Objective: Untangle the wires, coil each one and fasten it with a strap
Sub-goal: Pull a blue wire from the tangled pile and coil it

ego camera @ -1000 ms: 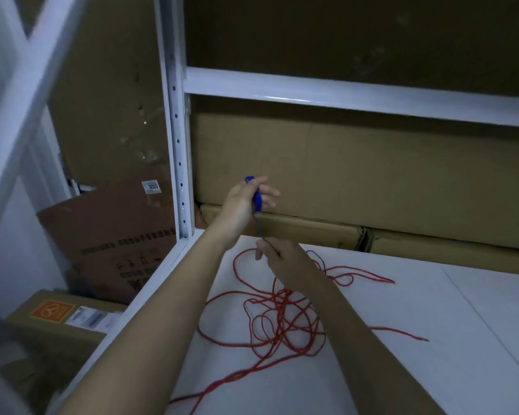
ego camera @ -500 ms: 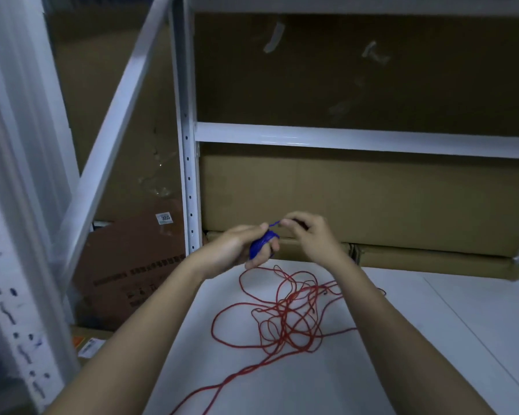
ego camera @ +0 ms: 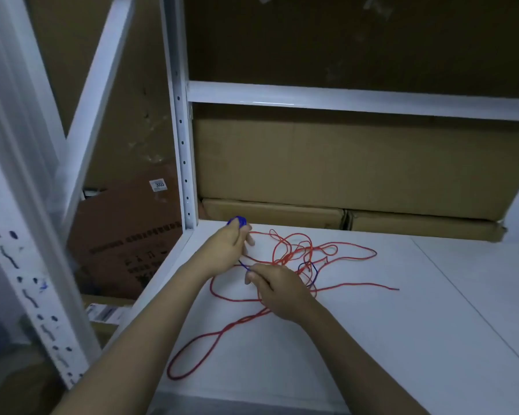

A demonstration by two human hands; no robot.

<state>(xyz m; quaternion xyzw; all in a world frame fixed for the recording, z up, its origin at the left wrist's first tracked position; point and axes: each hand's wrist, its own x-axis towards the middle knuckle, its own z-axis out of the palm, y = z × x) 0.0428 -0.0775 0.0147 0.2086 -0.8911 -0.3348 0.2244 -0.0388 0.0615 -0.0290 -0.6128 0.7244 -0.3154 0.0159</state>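
Head view, left to right: the left hand [ego camera: 226, 250] grips a small blue coil [ego camera: 238, 221], fingers curled round it, with the bundle poking out above the knuckles. A blue wire [ego camera: 244, 265] runs taut from under that hand down to the right hand [ego camera: 277, 290], which pinches it between thumb and fingertips. Just right of both hands, on the white shelf [ego camera: 402, 339], lies the red wire [ego camera: 297, 256] in loose tangled loops, one long loop trailing back under the right forearm. A short stretch of blue still threads through the red loops beyond the right hand. My read is that the blue wire is being wound; next, its tail needs drawing free of the red. Count: two wires, one blue, one red; no strap visible.
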